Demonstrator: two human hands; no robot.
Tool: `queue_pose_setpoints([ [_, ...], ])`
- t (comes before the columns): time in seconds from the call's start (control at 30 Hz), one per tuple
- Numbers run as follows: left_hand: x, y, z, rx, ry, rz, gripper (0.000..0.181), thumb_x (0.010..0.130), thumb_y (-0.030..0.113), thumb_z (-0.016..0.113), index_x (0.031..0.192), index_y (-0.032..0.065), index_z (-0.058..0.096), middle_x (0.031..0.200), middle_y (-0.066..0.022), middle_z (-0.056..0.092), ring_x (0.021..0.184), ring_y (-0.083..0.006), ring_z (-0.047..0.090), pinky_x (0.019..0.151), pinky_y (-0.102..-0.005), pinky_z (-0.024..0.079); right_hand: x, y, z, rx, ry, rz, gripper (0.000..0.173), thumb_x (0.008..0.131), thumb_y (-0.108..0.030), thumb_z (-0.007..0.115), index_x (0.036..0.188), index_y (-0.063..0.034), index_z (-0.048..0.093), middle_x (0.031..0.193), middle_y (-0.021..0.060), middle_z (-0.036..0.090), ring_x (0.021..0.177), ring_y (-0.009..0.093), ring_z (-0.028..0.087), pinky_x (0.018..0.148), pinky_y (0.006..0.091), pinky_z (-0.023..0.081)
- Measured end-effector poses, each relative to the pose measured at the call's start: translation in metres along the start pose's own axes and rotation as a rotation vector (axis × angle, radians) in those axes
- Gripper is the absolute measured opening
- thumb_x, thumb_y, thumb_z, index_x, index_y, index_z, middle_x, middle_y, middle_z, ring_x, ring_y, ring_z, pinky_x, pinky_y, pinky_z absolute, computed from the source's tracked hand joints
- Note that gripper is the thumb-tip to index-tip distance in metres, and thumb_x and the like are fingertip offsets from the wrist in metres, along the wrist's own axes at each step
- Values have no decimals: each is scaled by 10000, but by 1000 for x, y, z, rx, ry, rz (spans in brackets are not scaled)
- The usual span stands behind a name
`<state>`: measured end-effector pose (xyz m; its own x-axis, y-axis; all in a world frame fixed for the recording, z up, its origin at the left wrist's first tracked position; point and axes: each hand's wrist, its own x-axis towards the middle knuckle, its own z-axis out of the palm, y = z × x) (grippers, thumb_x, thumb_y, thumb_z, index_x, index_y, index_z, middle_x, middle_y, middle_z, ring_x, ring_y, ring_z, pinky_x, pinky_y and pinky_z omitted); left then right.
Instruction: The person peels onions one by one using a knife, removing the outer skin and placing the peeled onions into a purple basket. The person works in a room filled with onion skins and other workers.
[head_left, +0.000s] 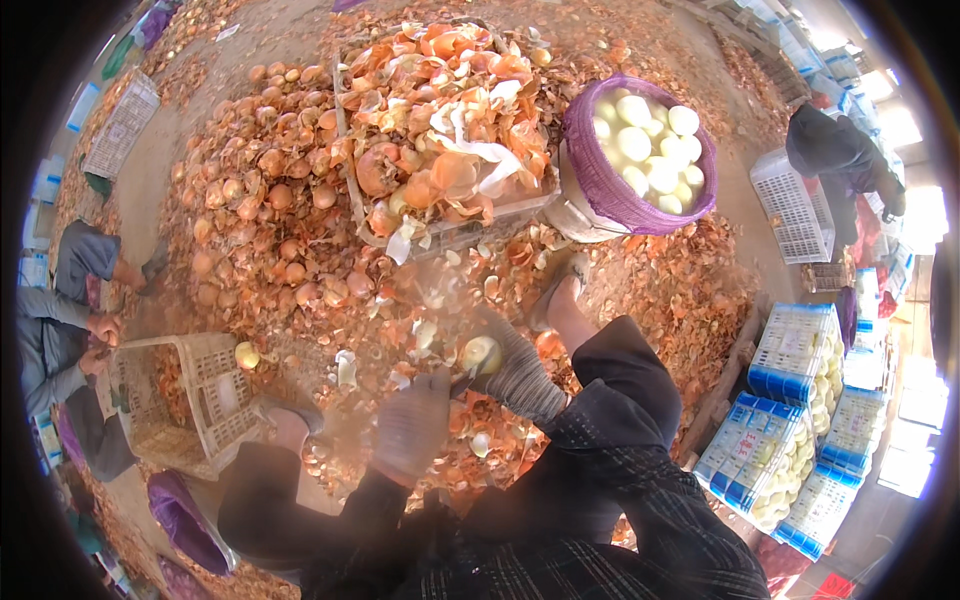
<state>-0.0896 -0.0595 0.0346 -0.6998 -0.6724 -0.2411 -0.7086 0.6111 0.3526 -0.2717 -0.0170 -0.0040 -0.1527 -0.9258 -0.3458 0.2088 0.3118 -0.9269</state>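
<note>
My right hand (517, 367), in a grey knit glove, holds a peeled pale onion (481, 355) between my knees. Close at its left, my left hand (412, 427), gloved and blurred by motion, is closed on a small knife (463, 385) whose blade is at the onion. Beyond them stands a plastic crate (457, 236) heaped with loose onion skins (450, 112). To its right, a bucket (581, 202) lined with a purple mesh bag (637, 217) holds many peeled onions (662, 174). Unpeeled onions (280, 196) lie in a pile left of the crate.
Onion skins cover the ground around my feet. An empty-looking beige crate (217, 390) lies at left, beside a seated person (52, 337). Blue and white crates of peeled onions (795, 352) are stacked at right. Farther back right, another person (840, 150) bends by a white crate (791, 206).
</note>
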Motion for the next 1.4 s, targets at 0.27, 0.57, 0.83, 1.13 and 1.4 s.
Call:
queue_pose_setpoints([
  [0.27,17,0,10,108,61,14,158,884,137,590,1016,68,535,862,-112,642,729,-270,703,578,-383,556,2,-13,4,141,65,74,1017,670,0,909,1522,-85,362,1175,29,597,1055,129,582,868,276,540],
  [0.57,20,-10,2,-28,62,63,273,846,155,645,1080,50,553,936,-138,649,789,-298,702,614,-420,550,8,-11,3,-27,75,42,973,729,3,854,1542,-97,330,1108,36,624,997,133,616,825,268,559],
  [0.83,19,-10,6,-112,125,9,243,864,146,635,1074,59,552,898,-144,654,758,-308,695,602,-431,539,11,0,3,-120,62,18,1061,657,-29,907,1538,-60,318,1135,59,626,1020,148,611,872,279,545],
  [1.13,2,-7,36,-121,109,-94,195,888,111,600,1069,68,543,893,-135,658,723,-332,691,596,-453,524,8,-20,8,-333,30,141,1096,631,-30,931,1538,-19,317,1156,72,626,1053,156,601,933,282,533],
  [1.4,-35,-50,64,-240,165,-188,182,934,128,582,1103,63,595,880,-195,682,802,-381,685,671,-467,521,-6,-25,0,36,51,138,1195,600,-4,939,1565,-24,233,1257,78,587,1117,171,594,984,296,519],
])
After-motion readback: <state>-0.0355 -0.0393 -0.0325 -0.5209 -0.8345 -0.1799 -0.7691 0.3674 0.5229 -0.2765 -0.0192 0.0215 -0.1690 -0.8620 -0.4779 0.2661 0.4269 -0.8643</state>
